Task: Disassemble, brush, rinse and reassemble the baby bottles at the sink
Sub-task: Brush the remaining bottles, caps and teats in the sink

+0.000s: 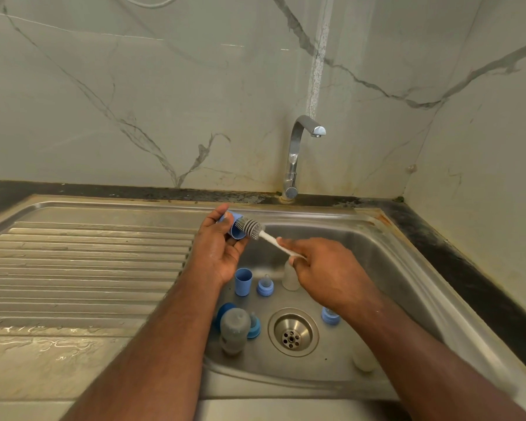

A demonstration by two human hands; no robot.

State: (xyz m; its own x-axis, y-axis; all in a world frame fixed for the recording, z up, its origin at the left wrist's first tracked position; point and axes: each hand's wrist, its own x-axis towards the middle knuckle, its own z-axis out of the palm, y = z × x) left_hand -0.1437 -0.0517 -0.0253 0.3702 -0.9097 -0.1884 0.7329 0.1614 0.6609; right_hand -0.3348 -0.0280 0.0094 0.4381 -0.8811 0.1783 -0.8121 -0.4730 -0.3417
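While the left hand (217, 250) curls its fingers round a blue cap (237, 229) above the sink's (386, 253) back-left corner, the right hand (322, 270) pinches the white handle of the bottle brush (260, 232), fingers bent round the shaft near its lower end. Grey bristle head sits at the cap's open mouth, tip just inside, shaft slanting down-right across the basin.

Below, on the basin floor: a second blue cap (243, 281) upright nr the left wall; just beside it a blue collar w/ teat (265, 286); then a clear bottle body (290, 276), partly hidden behind the right hand. Closer to the front, a cloudy bottle (234, 329) lies on its side, left of the drain (293, 332), touching blue parts either side, one of them another collar (253, 325). Right of the drain, a blue collar (330, 315) half under the right forearm. A pale round piece (364, 358) rests nr the front-right corner; can't tell what it is.

Open room: centre strip round the drain and the right slope of the basin. Ribbed drainboard (88, 268) to the left is wet along the front edge. Tap (298, 153) stands at the back rim, spout turned right, well above the hands.
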